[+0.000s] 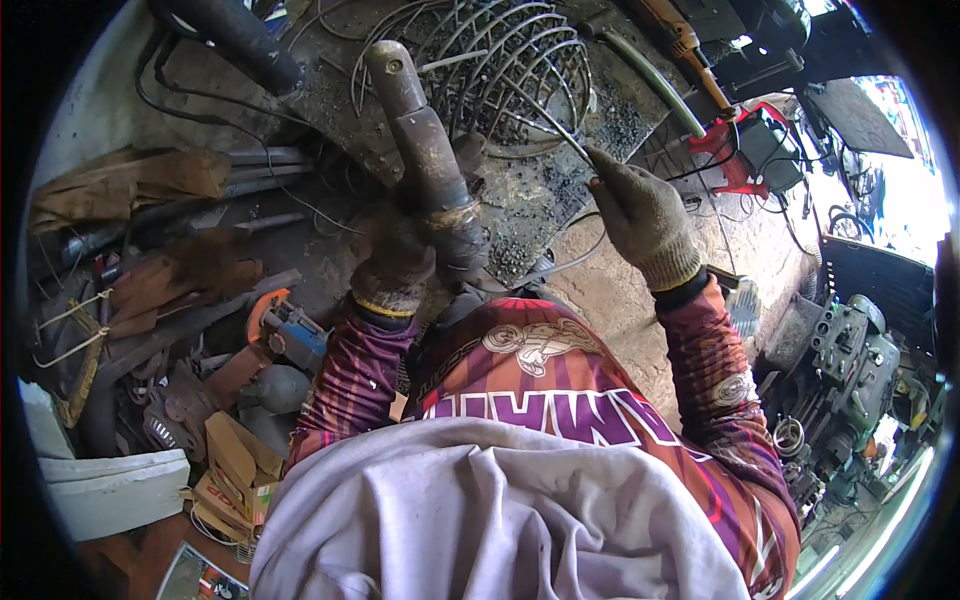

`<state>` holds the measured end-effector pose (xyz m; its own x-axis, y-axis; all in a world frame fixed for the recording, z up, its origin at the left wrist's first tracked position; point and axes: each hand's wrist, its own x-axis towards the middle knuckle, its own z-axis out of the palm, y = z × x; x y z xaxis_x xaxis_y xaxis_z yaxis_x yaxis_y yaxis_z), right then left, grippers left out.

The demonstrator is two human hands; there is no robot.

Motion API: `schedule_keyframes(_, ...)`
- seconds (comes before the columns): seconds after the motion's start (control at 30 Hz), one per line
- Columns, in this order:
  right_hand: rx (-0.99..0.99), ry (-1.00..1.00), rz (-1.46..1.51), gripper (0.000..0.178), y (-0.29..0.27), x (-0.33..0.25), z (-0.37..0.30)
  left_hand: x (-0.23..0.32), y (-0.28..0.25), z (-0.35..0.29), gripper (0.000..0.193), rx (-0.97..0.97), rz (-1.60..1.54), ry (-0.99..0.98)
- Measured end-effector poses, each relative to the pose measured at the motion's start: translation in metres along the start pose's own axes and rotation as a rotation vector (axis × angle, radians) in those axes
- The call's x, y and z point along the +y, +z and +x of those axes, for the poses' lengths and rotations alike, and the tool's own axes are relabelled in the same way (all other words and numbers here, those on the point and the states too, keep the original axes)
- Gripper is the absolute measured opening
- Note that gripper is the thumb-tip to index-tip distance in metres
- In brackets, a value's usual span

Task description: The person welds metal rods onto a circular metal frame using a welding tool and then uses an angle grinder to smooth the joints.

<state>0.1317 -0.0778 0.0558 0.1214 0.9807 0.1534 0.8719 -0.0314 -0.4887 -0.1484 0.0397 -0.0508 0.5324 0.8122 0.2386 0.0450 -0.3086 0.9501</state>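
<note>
In front of me, a thick, worn metal shaft (pixel 425 150) stands out from near my body, its rounded far end pierced by a small hole. My left hand (pixel 392 262), in a dark, dirty knit glove, is closed against the shaft's left side near its lower part; its fingers are partly hidden in shadow. To the right, my right hand (pixel 640 215), in a grey knit glove, pinches a thin metal rod (pixel 560 130). That rod slants away to the upper left, over a metal worktable (pixel 610 95) strewn with dark grit.
Coiled metal wire (pixel 480 60) lies across the table's far part. A power tool with an orange-brown body (pixel 680 35) and a red frame (pixel 735 150) are at the far right. An angle grinder (pixel 290 330), metal bars and a cardboard box (pixel 235 465) crowd the left. Machinery (pixel 850 360) stands right.
</note>
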Motion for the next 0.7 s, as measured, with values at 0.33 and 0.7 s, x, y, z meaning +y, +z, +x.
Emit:
schedule_keyframes(0.33,0.024,-0.037,-0.015,0.038,-0.001,-0.001,-0.001,-0.006,0.002,0.009,0.049,-0.034,0.296,0.311)
schedule_keyframes(0.7,-0.011,-0.013,-0.042,0.038,-0.005,-0.004,0.001,0.007,0.0,0.008,0.05,-0.177,-0.184,0.102)
